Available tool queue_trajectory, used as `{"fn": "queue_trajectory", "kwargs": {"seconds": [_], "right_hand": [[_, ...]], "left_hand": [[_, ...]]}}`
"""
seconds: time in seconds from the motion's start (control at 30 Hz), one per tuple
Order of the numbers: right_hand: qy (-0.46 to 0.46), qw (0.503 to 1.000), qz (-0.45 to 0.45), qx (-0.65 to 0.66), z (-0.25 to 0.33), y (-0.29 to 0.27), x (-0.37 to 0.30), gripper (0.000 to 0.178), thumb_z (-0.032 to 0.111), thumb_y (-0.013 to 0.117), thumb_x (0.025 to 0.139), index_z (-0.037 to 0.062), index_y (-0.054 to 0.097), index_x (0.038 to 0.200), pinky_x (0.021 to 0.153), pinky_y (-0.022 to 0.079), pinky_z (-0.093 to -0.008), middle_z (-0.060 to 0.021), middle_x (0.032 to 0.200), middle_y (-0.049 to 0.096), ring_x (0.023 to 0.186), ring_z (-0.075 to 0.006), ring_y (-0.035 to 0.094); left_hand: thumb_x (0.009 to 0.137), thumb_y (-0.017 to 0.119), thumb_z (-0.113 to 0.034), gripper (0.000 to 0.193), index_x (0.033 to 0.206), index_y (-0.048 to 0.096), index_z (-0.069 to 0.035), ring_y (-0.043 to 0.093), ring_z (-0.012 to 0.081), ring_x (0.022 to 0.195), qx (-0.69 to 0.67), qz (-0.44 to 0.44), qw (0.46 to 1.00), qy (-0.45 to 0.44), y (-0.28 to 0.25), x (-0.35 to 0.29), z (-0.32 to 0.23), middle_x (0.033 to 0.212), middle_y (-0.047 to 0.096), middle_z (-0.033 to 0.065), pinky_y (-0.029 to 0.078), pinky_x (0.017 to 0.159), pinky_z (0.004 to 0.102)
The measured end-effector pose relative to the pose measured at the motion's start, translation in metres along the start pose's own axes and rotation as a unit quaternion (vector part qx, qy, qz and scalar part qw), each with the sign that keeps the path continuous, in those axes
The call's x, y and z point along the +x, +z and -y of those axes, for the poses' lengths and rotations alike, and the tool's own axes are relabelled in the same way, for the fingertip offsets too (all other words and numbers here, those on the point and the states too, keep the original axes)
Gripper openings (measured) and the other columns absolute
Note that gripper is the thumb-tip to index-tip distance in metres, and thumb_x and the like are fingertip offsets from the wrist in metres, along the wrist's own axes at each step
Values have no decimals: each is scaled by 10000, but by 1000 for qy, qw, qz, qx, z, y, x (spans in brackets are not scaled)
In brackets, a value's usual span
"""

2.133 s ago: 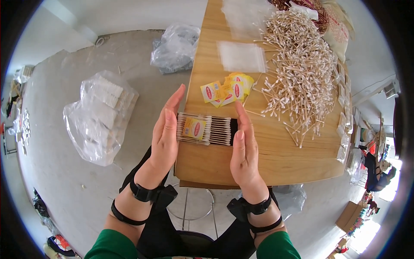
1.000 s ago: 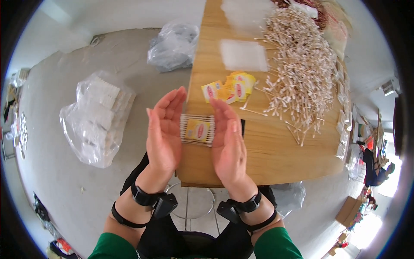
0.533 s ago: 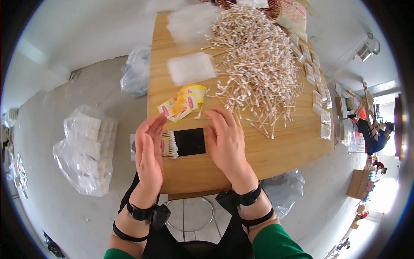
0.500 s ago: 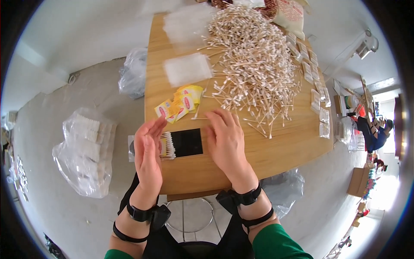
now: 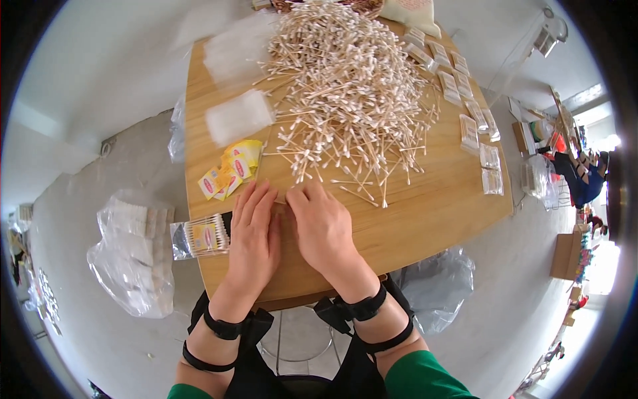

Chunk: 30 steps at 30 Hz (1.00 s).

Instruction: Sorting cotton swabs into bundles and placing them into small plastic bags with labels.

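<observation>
My left hand [image 5: 254,236] lies with its fingers stretched out over the black flat piece, mostly covering it. Just left of it, a clear bag of cotton swabs [image 5: 206,235] with a yellow card inside sticks out past the table's edge. My right hand [image 5: 323,223] is closed, fingertips curled down on the table close to the left fingers. A thin pale stick-like bit shows between the two hands; what the right fingers hold is hidden. Beyond them spreads a big heap of loose cotton swabs [image 5: 345,86]. Several yellow cards [image 5: 230,169] lie ahead of my left hand.
A stack of clear bags [image 5: 240,118] lies on the wooden table [image 5: 412,226], behind the cards. Filled swab packs [image 5: 469,133] line the right edge. On the floor at left stands a plastic bag of white packs [image 5: 136,253]; a grey plastic bag [image 5: 438,286] is at right.
My left hand has moved off the bag of swabs and over the black piece. My right hand has come in beside it, its fingers now curled. The whole view has shifted a little.
</observation>
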State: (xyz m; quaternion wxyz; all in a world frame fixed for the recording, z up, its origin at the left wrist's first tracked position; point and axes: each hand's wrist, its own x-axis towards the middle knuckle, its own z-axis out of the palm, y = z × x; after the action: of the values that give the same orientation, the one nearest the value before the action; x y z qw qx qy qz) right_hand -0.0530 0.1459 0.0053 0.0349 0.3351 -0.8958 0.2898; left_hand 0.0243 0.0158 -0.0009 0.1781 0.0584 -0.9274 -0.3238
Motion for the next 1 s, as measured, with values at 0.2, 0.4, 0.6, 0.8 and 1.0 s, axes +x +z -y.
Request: {"fn": "queue_trajectory", "kwargs": {"seconds": [0.2, 0.4, 0.6, 0.8, 1.0], "right_hand": [[12, 991, 118, 58, -23, -28, -19, 148, 83, 698, 829, 62, 627, 957, 734, 559, -447, -124, 929, 622, 858, -350, 661], [122, 992, -11, -3, -66, -76, -13, 130, 101, 728, 858, 73, 635, 945, 737, 535, -458, -125, 943, 632, 858, -353, 651], [66, 996, 7, -53, -61, -55, -16, 113, 91, 729, 854, 73, 639, 918, 728, 531, -443, -113, 907, 616, 851, -331, 651], [13, 999, 30, 39, -31, -41, -18, 79, 83, 766, 823, 75, 689, 842, 683, 518, -434, -101, 836, 633, 797, -330, 652], [33, 995, 42, 79, -43, -47, -13, 39, 93, 732, 856, 79, 713, 887, 690, 537, -431, -94, 872, 658, 818, -330, 668]], "left_hand": [[935, 597, 72, 431, 1363, 566, 25, 488, 403, 1411, -72, 28, 997, 28, 17, 0, -6, 1461, 551, 212, 421, 1154, 447], [960, 586, 55, 394, 1352, 570, 17, 553, 392, 1344, -132, 44, 990, 2, 29, -3, -35, 1474, 537, 225, 502, 1058, 396], [912, 586, 101, 415, 1319, 589, 20, 563, 424, 1291, -184, 23, 983, -17, 29, -2, -34, 1447, 556, 215, 486, 1064, 442], [911, 529, 159, 411, 1281, 616, 0, 621, 369, 1219, -216, -30, 975, -42, 21, 1, -29, 1378, 603, 192, 528, 963, 375], [919, 528, 156, 388, 1266, 615, 6, 628, 375, 1192, -214, -40, 975, -52, 22, 1, -24, 1303, 639, 190, 518, 976, 383]]}}
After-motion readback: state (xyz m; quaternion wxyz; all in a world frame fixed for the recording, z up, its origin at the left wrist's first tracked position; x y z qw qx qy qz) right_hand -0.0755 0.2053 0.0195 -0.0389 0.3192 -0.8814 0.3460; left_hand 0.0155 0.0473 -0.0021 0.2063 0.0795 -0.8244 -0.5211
